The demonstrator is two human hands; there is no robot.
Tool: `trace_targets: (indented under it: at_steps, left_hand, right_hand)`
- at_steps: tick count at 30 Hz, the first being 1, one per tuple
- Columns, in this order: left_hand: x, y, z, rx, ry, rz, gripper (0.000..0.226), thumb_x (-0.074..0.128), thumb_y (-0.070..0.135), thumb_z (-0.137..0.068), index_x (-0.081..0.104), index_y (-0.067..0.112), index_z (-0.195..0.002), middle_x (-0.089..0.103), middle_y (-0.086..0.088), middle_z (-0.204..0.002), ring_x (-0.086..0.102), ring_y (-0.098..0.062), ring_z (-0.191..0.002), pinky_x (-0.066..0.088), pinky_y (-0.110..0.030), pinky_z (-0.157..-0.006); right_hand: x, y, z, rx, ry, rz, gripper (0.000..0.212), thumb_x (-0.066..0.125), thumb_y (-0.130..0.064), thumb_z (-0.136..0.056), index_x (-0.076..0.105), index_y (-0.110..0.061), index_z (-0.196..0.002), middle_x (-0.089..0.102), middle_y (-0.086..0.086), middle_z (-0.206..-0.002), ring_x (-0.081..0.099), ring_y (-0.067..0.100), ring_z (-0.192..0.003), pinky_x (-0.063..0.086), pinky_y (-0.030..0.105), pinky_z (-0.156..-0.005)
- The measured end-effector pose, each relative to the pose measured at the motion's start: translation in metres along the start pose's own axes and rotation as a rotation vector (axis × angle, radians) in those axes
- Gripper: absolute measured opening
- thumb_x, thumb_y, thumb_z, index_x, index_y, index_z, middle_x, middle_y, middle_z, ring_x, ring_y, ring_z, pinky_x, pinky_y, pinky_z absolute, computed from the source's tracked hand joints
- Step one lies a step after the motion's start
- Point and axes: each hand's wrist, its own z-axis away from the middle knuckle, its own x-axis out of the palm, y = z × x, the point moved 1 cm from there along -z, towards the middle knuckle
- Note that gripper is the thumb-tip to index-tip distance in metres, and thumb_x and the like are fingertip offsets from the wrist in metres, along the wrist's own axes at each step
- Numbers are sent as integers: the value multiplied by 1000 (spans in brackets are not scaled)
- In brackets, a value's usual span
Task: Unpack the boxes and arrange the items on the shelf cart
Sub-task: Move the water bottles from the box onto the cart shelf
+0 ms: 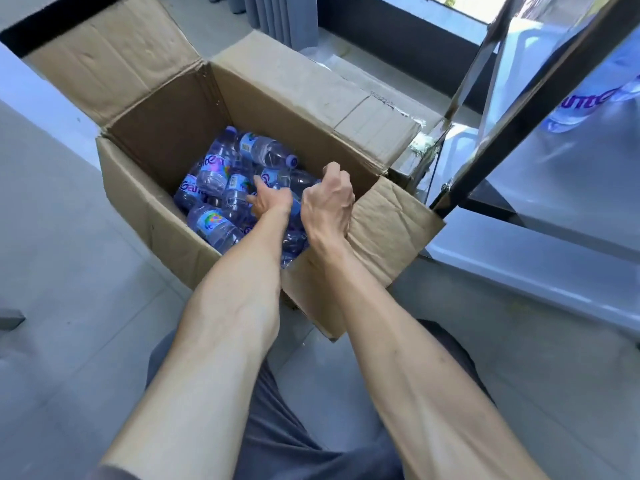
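Bottles (221, 188) flat, axes mixed, in box (145, 202)

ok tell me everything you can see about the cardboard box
The cardboard box is plain brown corrugated card, creased and worn, standing open on the pale tiled floor beside the shelf cart. Its flaps are folded outward, one with torn clear tape. Inside lie small water bottles with blue labels, loosely heaped on their sides. Both arms reach in: the left hand and right hand are among the bottles.

Bright daylight comes from the window (433, 8) at upper right, with glare on the cart (554, 161). Edges bend and blur slightly.
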Motion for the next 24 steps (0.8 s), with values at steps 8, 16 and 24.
trace_targets:
  at_steps: [8, 16, 24]
  left_hand:
    - [-5, -15, 5, -138, 118, 170, 65, 79, 35, -72, 49, 12, -126, 59, -14, -125, 60, -34, -112, 51, -37, -92]
    - [-24, -17, 68, -253, 251, 321, 58, 79, 42, -59, 61, 24, -111, 53, -10, -123, 59, -32, -105, 51, -41, -93]
    - [-57, 15, 172, -153, 514, 867, 40, 78, 46, -61, 58, 30, -92, 64, -2, -109, 64, -22, -81, 54, -35, -72]
  right_hand:
    - [-3, 3, 1, 1, 104, -95, 23, 46, 6, -75, 62, -1, -90, 62, 19, -91, 57, 42, -80, 38, 39, -66]
    - [-32, -2, 2, 156, -123, -193, 30, 47, -1, -83, 65, -6, -106, 63, 14, -109, 58, 32, -98, 30, 25, -71]
    - [-88, 15, 26, 328, -292, -611, 32, 53, -23, -93, 56, -10, -123, 63, 0, -96, 58, 23, -98, 43, 31, -87]
